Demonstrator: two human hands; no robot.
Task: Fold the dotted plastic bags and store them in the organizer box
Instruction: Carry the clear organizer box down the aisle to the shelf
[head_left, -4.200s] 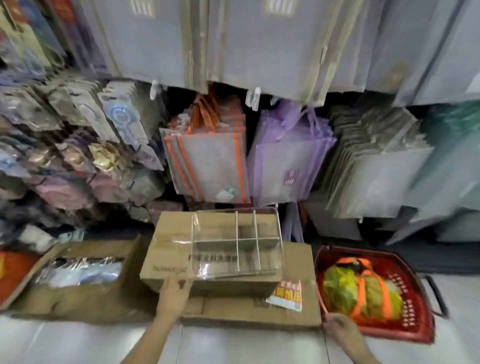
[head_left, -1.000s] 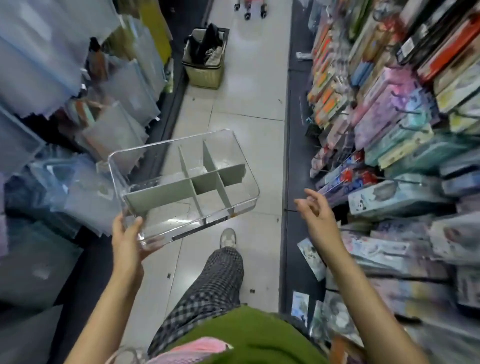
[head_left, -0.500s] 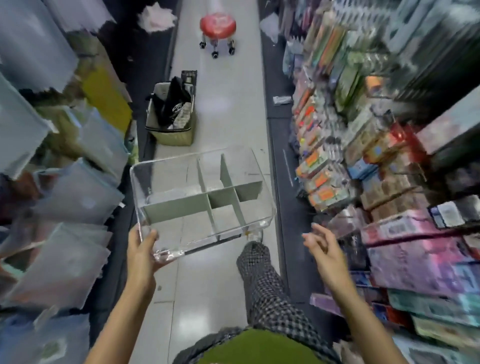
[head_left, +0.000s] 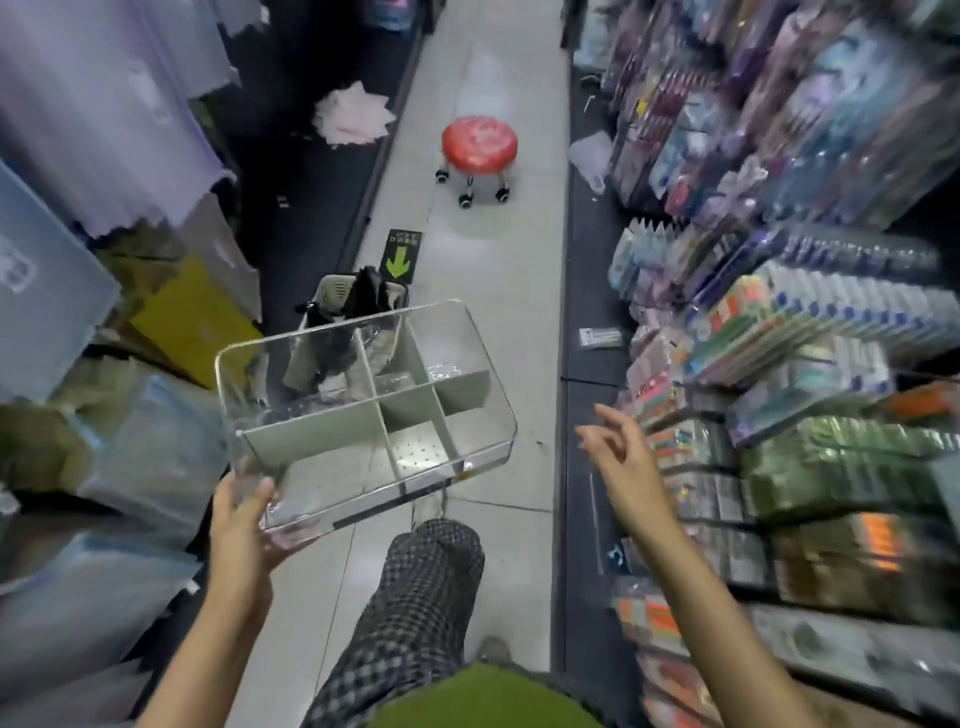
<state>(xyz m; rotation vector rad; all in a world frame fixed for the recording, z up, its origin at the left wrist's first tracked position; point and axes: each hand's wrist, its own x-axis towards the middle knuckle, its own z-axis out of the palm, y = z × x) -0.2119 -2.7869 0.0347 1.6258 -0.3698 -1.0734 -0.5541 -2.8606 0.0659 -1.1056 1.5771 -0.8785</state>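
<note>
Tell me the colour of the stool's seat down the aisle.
Red, with a faint lighter pattern; the stool shows in the head view, standing on small wheels.

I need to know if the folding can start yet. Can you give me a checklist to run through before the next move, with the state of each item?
1. Organizer box held: ok, left hand grips one near corner.
2. Box compartments free of bags: ok.
3. Right hand free: ok, holds nothing.
4. Box set on a surface: not ok, carried above the aisle floor.
5. Dotted bags in reach: cannot tell.
6. Path ahead: not ok, basket and red stool on it.
</note>
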